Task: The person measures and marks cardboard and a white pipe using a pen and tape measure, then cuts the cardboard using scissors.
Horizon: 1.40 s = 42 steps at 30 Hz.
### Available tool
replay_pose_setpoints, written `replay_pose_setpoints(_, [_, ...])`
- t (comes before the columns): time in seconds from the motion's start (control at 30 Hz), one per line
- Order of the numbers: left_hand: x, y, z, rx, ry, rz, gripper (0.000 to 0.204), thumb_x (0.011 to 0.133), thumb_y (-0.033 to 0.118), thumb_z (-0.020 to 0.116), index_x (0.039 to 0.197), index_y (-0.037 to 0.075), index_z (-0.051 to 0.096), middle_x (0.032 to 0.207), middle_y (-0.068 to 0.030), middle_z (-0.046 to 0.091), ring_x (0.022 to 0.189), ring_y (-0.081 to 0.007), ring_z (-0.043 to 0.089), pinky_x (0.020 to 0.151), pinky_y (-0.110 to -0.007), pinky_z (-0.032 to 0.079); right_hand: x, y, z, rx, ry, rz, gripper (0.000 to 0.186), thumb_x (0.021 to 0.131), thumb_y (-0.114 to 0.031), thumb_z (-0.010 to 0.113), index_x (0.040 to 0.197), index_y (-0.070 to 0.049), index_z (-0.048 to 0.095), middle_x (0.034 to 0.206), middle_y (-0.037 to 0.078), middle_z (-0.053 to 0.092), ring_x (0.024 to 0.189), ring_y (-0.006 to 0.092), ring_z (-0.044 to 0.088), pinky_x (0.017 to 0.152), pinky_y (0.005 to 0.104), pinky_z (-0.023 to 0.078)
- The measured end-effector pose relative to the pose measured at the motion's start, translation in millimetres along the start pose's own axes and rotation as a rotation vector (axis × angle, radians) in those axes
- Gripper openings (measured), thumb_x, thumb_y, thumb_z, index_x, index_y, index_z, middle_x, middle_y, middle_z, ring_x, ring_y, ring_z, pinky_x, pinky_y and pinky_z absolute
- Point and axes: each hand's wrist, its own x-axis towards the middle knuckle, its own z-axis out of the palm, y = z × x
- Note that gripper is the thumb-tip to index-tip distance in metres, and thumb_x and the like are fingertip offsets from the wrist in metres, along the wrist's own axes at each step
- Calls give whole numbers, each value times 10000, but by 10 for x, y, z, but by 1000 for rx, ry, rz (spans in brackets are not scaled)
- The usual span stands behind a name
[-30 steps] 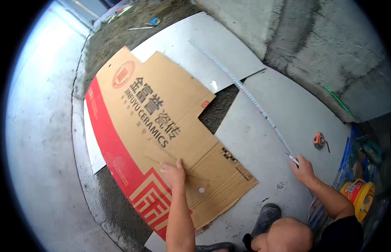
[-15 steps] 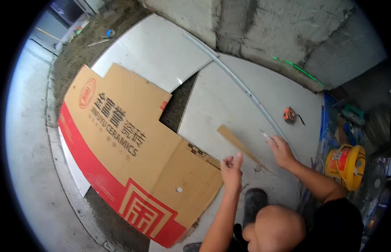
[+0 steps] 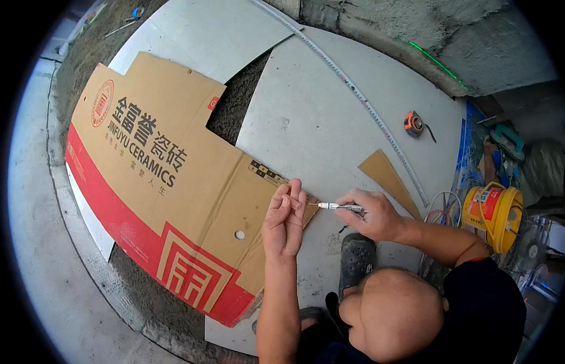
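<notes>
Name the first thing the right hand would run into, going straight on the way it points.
Probably the left hand: the right hand aims its pen at those fingers. Depth is unclear, so it might pass over or under them, above the cardboard.

Black lettering (image 3: 136,124) and red emblems (image 3: 102,104) stand on the cardboard (image 3: 200,176). The yellow bucket (image 3: 504,238) bears a red label (image 3: 490,203), the ruler (image 3: 360,96) fine markings.

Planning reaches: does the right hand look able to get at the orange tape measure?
Probably yes: only a flat cardboard strip and long ruler lie between, though the right hand holds a pen.
</notes>
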Motion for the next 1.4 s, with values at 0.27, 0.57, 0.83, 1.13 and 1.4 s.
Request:
replay_pose_setpoints(0.27, [-61, -173, 116, 188, 77, 62, 184, 1022, 1, 488, 1205, 5, 507, 1397, -205, 530, 1353, -306, 501, 1091, -428, 477, 99, 10, 134, -79, -26, 28, 161, 921, -154, 694, 991, -23, 631, 860, 174, 696, 761, 350, 696, 646, 401, 530])
replay_pose_setpoints(0.57, [-168, -288, -18, 432, -104, -9, 202, 1005, 123, 592, 1158, 26, 501, 1448, -242, 469, 1321, -320, 501, 1117, -469, 412, -86, 178, 320, 920, -102, 695, 187, 990, -239, 649, 1007, -62, 589, 766, 0, 551, 574, 45, 414, 503, 206, 318])
replay_pose_setpoints(0.83, [-439, 230, -756, 1061, 188, 303, 541, 997, 93, 592, 1482, -39, 394, 1395, -164, 530, 1228, -225, 555, 1014, -341, 457, -498, 1137, -311, 326, 231, 709, 225, 956, -261, 670, 1007, -47, 623, 835, 50, 650, 617, 117, 520, 562, 287, 425])
replay_pose_setpoints(1.13, [-1816, 2460, -3362, 1553, 1810, 125, 565, 1003, 495, 544, 1180, -39, 593, 1104, -194, 642, 955, -330, 649, 788, -450, 526, -390, 1580, -72, 195, 167, 606, 321, 961, -310, 644, 1114, -28, 643, 1019, 143, 696, 939, 279, 665, 828, 394, 521])
replay_pose_setpoints(1.4, [-1926, 2446, -3326, 1033, 1605, 279, 764, 992, 493, 569, 1454, -75, 352, 1343, -243, 531, 1137, -380, 619, 906, -506, 546, 23, 1316, 1112, 93, -87, 684, 607, 875, -386, 725, 1269, 41, 549, 1104, 201, 668, 1008, 269, 655, 866, 380, 521])
